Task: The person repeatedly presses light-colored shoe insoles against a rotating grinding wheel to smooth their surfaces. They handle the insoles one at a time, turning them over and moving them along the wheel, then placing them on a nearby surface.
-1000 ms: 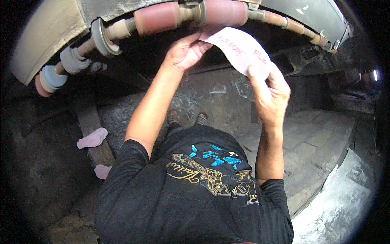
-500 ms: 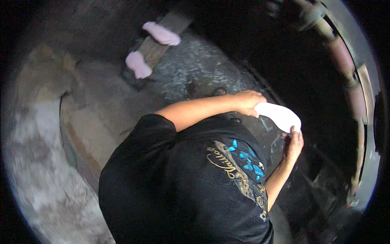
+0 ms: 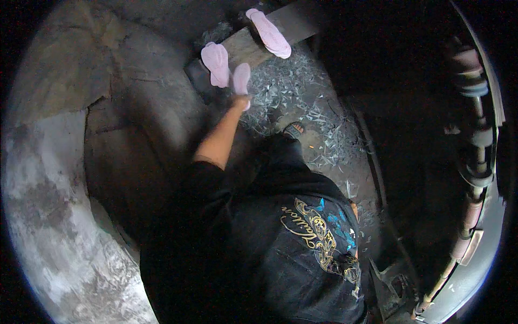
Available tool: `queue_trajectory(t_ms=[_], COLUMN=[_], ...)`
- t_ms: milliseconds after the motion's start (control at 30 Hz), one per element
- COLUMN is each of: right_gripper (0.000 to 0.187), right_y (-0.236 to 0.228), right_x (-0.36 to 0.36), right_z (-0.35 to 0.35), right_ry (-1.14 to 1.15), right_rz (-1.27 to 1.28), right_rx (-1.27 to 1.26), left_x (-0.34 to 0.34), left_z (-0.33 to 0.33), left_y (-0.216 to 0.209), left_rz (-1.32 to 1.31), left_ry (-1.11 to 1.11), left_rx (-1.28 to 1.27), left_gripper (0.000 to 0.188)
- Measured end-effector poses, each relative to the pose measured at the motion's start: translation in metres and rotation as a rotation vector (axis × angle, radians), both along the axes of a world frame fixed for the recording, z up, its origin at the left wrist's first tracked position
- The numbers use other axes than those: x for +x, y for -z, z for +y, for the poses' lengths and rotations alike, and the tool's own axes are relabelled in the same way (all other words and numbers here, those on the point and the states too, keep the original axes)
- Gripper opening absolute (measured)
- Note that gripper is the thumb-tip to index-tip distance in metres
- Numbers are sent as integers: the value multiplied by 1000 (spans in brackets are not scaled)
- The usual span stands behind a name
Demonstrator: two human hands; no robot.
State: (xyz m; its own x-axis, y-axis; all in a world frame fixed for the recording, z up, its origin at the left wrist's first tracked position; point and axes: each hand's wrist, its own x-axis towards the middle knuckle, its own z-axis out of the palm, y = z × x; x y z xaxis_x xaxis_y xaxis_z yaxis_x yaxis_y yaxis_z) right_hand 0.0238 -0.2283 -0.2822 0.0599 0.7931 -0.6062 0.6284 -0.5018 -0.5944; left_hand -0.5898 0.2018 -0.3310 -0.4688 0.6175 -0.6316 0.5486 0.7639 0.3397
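Note:
My left hand (image 3: 241, 101) is stretched out to the far left, closed around the lower end of a pale pink shoe sole (image 3: 242, 78). Just left of that sole lies a small pile of pink soles (image 3: 215, 62), at the near end of a wooden board (image 3: 237, 48). A second pile of pink soles (image 3: 270, 35) rests across the board farther right. My fingers are partly blurred. Only a sliver of my right forearm shows beside the black shirt; the right hand itself is hidden.
Thin scraps (image 3: 324, 127) litter the floor around my sandalled foot (image 3: 294, 129). A machine shaft with rollers (image 3: 472, 213) runs along the right side. On the left spreads a pale, stained surface (image 3: 59, 216), with a brown sheet (image 3: 70, 59) beyond it.
Both hands held a sole at the right; my left hand has carried it over to the piles at the far left. My right hand let go and dropped out of sight. The view has shifted.

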Motion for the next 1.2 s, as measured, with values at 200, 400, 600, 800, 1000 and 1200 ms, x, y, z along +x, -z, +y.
queue_trajectory(t_ms=[200, 400, 600, 800, 1000, 1200], right_gripper=[23, 26, 34, 58, 39, 47], right_y=[-76, -159, -253, -400, -528, -598], right_x=[-11, -50, -5, 70, 27, -51], right_z=[63, 106, 40, -107, -270, -451], right_ry=[-154, 391, 670, 899, 1425, 1873], right_rz=[-213, -111, -337, -972, -1703, -1363], right_rx=[-204, -41, -53, 115, 27, -1058], left_x=[-102, -78, 74, 222, 345, 455], left_z=[89, 67, 4, 15, 74, 27], left_y=[15, 34, 85, 61, 3, -73], left_rz=[93, 458, -128, -182, -322, -459], left_ry=[-80, 322, 952, 1711, 1481, 1444], left_rx=[-249, 43, 65, -287, -256, -262], left_gripper=[118, 90, 72, 68, 40, 31])
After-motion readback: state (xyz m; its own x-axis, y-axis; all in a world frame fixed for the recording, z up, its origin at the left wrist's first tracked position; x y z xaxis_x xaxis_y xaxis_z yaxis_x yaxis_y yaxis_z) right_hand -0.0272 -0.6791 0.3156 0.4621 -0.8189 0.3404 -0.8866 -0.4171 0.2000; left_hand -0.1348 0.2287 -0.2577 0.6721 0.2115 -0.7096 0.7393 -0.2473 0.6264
